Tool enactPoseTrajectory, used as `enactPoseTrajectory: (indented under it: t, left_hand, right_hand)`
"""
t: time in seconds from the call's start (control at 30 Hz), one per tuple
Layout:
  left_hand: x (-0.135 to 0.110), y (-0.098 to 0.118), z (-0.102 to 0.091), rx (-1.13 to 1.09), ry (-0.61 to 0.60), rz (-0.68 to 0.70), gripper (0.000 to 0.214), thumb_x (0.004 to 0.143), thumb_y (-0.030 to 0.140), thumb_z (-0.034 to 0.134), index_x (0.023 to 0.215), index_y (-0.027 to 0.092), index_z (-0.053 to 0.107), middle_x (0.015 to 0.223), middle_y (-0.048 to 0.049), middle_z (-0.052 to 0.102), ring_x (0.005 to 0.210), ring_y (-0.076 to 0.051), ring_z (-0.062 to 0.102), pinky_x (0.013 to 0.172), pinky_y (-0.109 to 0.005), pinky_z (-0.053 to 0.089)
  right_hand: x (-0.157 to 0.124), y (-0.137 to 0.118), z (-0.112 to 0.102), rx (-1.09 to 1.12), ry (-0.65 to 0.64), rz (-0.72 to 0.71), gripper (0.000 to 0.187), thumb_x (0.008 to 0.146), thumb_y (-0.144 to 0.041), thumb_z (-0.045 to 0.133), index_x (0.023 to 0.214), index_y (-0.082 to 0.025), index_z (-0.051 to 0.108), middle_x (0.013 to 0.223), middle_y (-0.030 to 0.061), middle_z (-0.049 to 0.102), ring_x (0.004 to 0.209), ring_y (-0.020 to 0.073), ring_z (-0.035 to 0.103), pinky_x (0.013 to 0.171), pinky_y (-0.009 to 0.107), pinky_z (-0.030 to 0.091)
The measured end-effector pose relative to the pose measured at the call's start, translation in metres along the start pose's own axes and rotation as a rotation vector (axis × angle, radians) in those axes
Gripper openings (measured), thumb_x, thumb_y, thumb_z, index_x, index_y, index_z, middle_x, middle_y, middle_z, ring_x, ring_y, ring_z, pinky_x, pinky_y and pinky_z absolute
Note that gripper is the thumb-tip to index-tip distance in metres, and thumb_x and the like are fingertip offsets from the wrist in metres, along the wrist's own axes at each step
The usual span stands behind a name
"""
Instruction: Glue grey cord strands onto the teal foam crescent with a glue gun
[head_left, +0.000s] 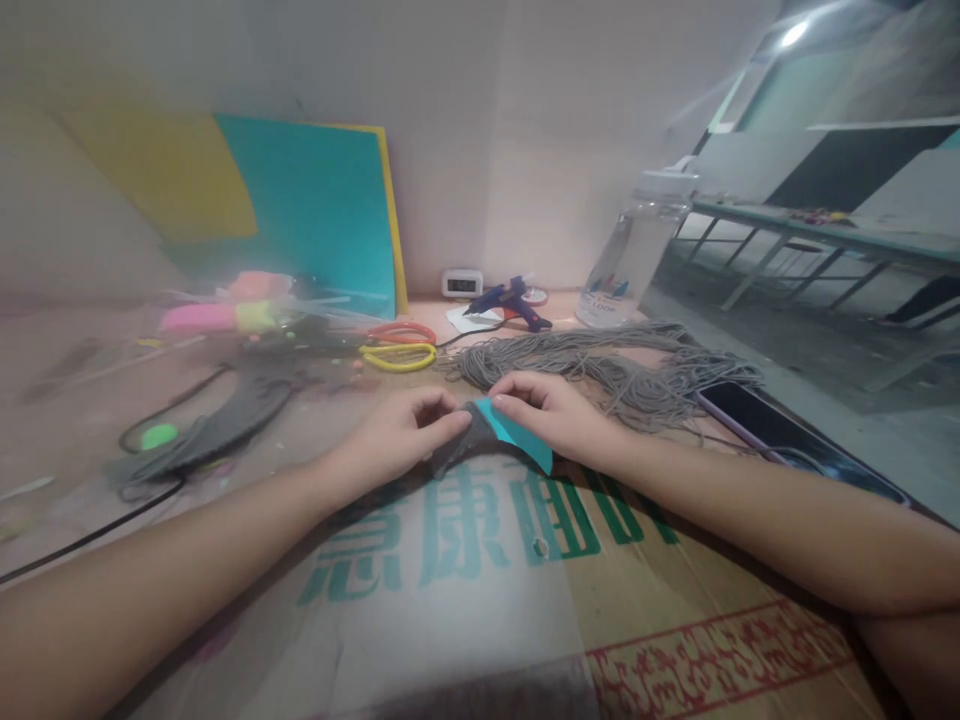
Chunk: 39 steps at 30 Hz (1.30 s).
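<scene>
Both hands meet over the printed cardboard sheet in the middle of the view. Between them is a small curved piece, part turquoise sheet and part grey cord laid along it. My left hand pinches the grey end with thumb and fingers. At the turquoise end, my right hand has its thumb and fingertips closed on the sheet's upper edge. The underside of the piece is hidden. Just beyond my right hand lies a loose bundle of grey cord.
Yellow-and-red-handled scissors, a blue glue gun and a small digital clock stand farther back. A clear bottle and a phone are at right. Turquoise board leans on the wall. A grey corded piece lies left.
</scene>
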<state>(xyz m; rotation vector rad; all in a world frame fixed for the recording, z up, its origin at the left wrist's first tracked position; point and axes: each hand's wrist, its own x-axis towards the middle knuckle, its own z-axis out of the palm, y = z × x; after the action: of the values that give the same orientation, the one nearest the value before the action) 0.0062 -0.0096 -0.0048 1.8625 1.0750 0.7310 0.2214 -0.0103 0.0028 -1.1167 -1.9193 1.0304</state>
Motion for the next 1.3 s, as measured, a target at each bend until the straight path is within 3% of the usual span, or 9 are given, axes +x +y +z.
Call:
enactPoseTrajectory:
  t: [0.23, 0.57, 0.77, 1.0, 1.13, 1.3]
  left_hand:
    - [0.0020, -0.0026, -0.0038, -0.054, 0.032, 0.012, 0.041, 0.087, 0.054, 0.051, 0.070, 0.017, 0.054, 0.056, 0.0039, 0.047, 0.049, -0.010, 0.044, 0.046, -0.020, 0.034]
    - [0.0017, 0.0004, -0.0035, -0.005, 0.143, 0.004, 0.033, 0.086, 0.050, 0.055, 0.080, 0.017, 0.058, 0.070, -0.0002, 0.061, 0.059, -0.013, 0.053, 0.053, -0.022, 0.041]
    - [0.0026, -0.0005, -0.0036, 0.022, 0.227, 0.062, 0.034, 0.088, 0.050, 0.053, 0.098, 0.018, 0.059, 0.078, -0.0004, 0.061, 0.066, -0.014, 0.054, 0.057, -0.023, 0.040]
    - [0.0005, -0.0002, -0.0037, 0.140, 0.046, 0.098, 0.034, 0.089, 0.047, 0.052, 0.089, 0.017, 0.066, 0.081, -0.0011, 0.065, 0.073, -0.015, 0.056, 0.062, -0.023, 0.041]
    - [-0.0011, -0.0028, -0.0030, 0.086, -0.015, 0.087, 0.036, 0.091, 0.049, 0.049, 0.085, 0.016, 0.063, 0.072, 0.0004, 0.062, 0.063, -0.013, 0.054, 0.055, -0.022, 0.039]
    - [-0.0053, -0.0010, -0.0004, -0.023, -0.148, 0.008, 0.039, 0.093, 0.052, 0.045, 0.083, 0.016, 0.058, 0.056, 0.0032, 0.056, 0.050, -0.010, 0.052, 0.048, -0.020, 0.038]
  right_hand:
    - [-0.0010, 0.0034, 0.0015, 0.028, -0.051, 0.022, 0.020, 0.085, -0.036, 0.057, 0.089, -0.017, 0.064, 0.076, -0.0003, 0.062, 0.067, 0.0118, 0.055, 0.061, 0.024, 0.043]
    - [-0.0041, -0.0054, 0.0031, 0.058, -0.119, 0.071, 0.019, 0.084, -0.035, 0.058, 0.086, -0.017, 0.063, 0.073, -0.0006, 0.062, 0.063, 0.0108, 0.054, 0.058, 0.023, 0.042]
    - [-0.0023, -0.0003, 0.0022, 0.069, -0.008, 0.105, 0.021, 0.087, -0.037, 0.057, 0.092, -0.017, 0.063, 0.069, -0.0017, 0.058, 0.058, 0.0096, 0.050, 0.051, 0.021, 0.039]
    - [-0.0040, -0.0004, 0.0024, 0.107, -0.008, 0.040, 0.019, 0.090, -0.035, 0.054, 0.096, -0.018, 0.061, 0.072, -0.0011, 0.061, 0.061, 0.0109, 0.056, 0.054, 0.022, 0.044]
    - [-0.0033, -0.0020, -0.0007, 0.133, 0.064, -0.073, 0.022, 0.094, -0.032, 0.047, 0.098, -0.017, 0.063, 0.089, 0.0029, 0.066, 0.071, 0.0115, 0.060, 0.064, 0.025, 0.049]
    - [-0.0021, -0.0032, -0.0011, 0.235, -0.113, -0.089, 0.031, 0.090, -0.027, 0.056, 0.120, -0.020, 0.058, 0.116, 0.0054, 0.065, 0.083, 0.0120, 0.063, 0.067, 0.024, 0.052]
